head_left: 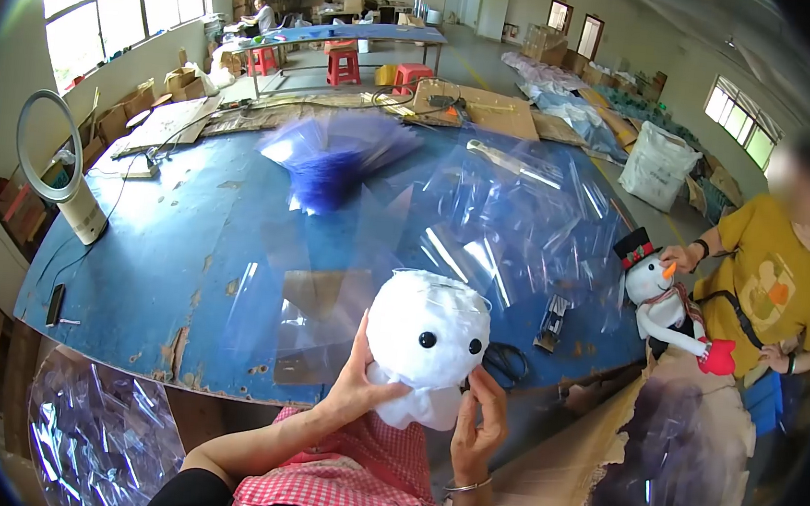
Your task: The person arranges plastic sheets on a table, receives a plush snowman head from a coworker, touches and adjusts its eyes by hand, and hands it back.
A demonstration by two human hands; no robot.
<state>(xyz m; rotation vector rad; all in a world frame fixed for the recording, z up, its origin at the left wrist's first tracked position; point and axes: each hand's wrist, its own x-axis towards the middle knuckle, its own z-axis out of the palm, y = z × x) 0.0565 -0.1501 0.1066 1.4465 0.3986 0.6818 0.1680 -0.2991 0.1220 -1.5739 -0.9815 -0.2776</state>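
A round white plush head (428, 318) with two black button eyes is held upright over the table's near edge. Its lower part narrows into a loose white neck. My left hand (355, 384) grips it from the left, thumb across the neck. On the other side, my right hand (482, 419) is closed, with its fingertips pinching the right edge below the eye. Something thin and clear seems to lie over the top of the head. Just right of it, a dark looped item (508, 363), perhaps scissors, rests on the blue table (173, 262).
Clear plastic sheets (525, 206) and a bluish stack of film (336, 155) cover much of the table. A bladeless fan (81, 210) stands left. A small box (551, 322) lies right. A person in a yellow shirt (769, 275) holds a plush snowman (657, 294) at the right.
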